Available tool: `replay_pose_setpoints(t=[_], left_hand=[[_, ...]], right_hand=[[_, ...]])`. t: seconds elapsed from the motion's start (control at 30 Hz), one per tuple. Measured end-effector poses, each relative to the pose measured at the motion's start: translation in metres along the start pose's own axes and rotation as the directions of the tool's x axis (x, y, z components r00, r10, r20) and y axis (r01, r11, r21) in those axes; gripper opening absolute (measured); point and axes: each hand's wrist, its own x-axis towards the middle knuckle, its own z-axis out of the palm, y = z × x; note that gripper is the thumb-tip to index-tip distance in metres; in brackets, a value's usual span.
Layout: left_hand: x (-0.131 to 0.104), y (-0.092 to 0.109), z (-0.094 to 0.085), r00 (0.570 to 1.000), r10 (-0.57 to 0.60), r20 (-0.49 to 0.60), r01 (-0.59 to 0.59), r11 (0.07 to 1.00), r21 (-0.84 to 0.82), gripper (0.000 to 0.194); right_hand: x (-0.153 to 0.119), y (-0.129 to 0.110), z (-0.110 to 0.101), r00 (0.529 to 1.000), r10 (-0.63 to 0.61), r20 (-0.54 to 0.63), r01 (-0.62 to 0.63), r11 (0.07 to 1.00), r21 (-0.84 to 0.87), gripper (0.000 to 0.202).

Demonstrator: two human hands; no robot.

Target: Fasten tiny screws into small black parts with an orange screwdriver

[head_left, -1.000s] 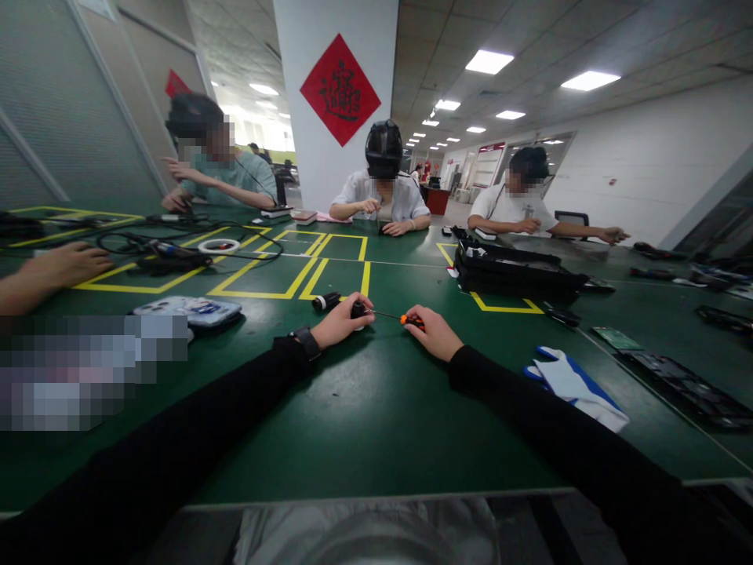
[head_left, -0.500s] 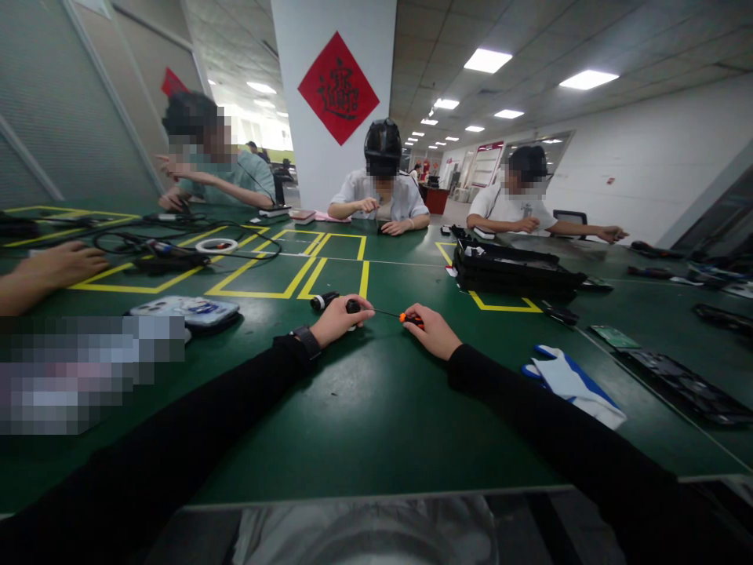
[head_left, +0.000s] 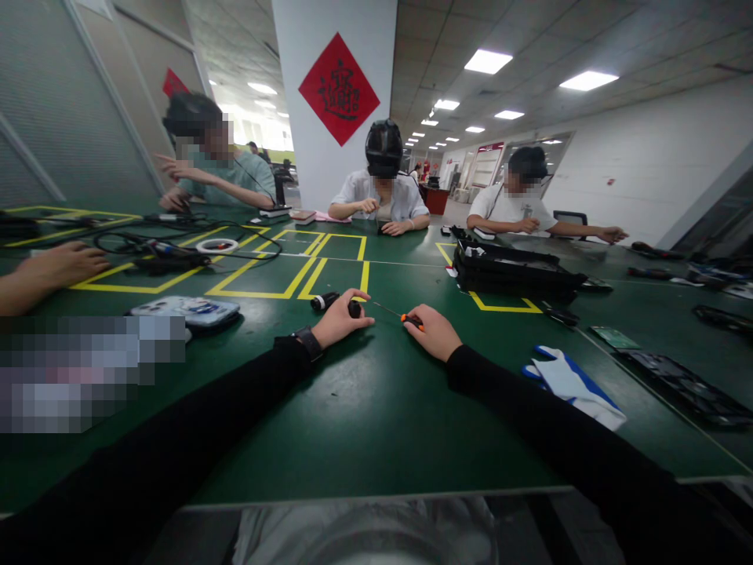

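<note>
My right hand (head_left: 434, 331) is closed around the orange-and-black handle of a screwdriver (head_left: 412, 321). The thin shaft points left and slightly up, its tip close to my left hand (head_left: 343, 320). In that left hand a dark, round-ended object (head_left: 354, 308) shows between the thumb and the curled fingers; its kind cannot be made out. The left thumb and forefinger stand apart, not touching the shaft. Just behind this hand lies a black cylindrical piece (head_left: 325, 300) with a pale band; whether it joins the held object is hidden.
A white-and-blue glove (head_left: 573, 384) lies to the right, near a green circuit board (head_left: 613, 337) and a black frame (head_left: 688, 384). Black housings (head_left: 511, 271) are stacked beyond. At left are a patterned case (head_left: 188, 309), cables and another person's hand (head_left: 62, 271). Several people sit around the green table (head_left: 376, 424).
My left thumb and forefinger have parted and come off the screwdriver's shaft. The screwdriver has tilted, its tip now higher; the right hand has hardly moved.
</note>
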Motion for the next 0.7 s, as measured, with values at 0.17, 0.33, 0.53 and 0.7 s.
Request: replay_pose_setpoints(t=[0.17,0.33,0.53,0.7], left_hand=[[0.001,-0.001,-0.002,0.991,-0.137,-0.005,0.129,0.943,-0.306,0.044],[0.0,0.018,0.004,0.976,-0.207,0.066,0.195,0.698,-0.69,0.039],[-0.013,0.047,0.035,0.964,-0.177,0.2,0.266,0.572,-0.776,0.043],[-0.015,0.042,0.039,0.978,-0.15,0.145,0.208,0.699,-0.684,0.035]], right_hand=[[-0.001,-0.007,-0.006,0.998,-0.053,0.019,0.054,0.994,-0.099,0.02],[-0.005,-0.04,-0.013,0.972,-0.217,-0.089,0.216,0.976,-0.021,0.046],[-0.007,-0.071,0.0,0.936,-0.305,-0.174,0.332,0.932,0.149,0.073],[-0.004,-0.063,0.005,0.932,-0.264,-0.248,0.324,0.913,0.246,0.065]])
